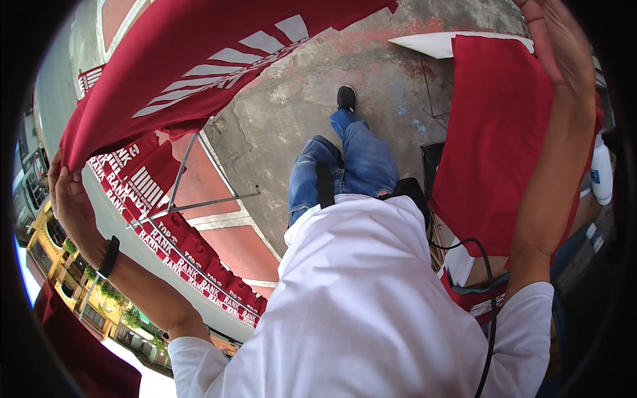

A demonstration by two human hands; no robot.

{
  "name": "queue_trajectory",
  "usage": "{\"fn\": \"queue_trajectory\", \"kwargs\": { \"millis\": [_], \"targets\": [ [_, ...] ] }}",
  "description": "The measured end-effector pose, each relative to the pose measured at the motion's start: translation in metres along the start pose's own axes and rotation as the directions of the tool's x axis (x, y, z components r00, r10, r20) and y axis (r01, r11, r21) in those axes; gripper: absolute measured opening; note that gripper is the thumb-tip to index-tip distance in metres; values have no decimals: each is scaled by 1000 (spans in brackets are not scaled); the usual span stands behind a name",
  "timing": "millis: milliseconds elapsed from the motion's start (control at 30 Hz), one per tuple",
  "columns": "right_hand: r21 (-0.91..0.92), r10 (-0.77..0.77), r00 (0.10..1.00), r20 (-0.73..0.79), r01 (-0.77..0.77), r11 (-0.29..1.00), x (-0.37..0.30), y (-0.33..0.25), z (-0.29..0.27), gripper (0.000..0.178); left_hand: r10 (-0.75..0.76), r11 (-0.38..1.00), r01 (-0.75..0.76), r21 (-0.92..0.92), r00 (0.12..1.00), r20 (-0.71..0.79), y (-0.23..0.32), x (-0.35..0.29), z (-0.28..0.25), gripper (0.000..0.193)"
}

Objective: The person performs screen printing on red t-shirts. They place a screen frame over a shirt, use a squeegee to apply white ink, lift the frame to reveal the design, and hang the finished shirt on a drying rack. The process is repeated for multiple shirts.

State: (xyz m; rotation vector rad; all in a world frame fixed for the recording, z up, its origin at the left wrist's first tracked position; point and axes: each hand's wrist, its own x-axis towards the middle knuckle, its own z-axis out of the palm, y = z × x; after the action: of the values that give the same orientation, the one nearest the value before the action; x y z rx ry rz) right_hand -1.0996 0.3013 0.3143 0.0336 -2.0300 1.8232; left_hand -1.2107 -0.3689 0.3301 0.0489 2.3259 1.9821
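A dark red printed cloth with white stripes stretches across the upper left, raised off the ground and running past the top edge. My left hand grips its lower left corner, fingers closed on the fabric; a black band circles that wrist. At the upper right is my raised right hand, its fingertips cut off by the picture's edge, so I cannot see what they hold. Below and beside that hand, a plain red cloth drapes over a white board.
Several red printed cloths hang along a metal rack at the left. A white bottle stands at the far right. A black cable runs down beside my right arm. Concrete lies underfoot; buildings show at the left.
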Motion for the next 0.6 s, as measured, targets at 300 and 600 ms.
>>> {"fn": "queue_trajectory", "kwargs": {
  "millis": [300,600],
  "targets": [
    [-88,202,958,-204,-223,971,136,2,-113,45,195,981,-194,-20,972,128,84,242,130,45],
    [-219,57,845,-532,-203,954,200,-62,-145,28,482,875,-395,-281,770,418,191,508,309,37]
  ]
}}
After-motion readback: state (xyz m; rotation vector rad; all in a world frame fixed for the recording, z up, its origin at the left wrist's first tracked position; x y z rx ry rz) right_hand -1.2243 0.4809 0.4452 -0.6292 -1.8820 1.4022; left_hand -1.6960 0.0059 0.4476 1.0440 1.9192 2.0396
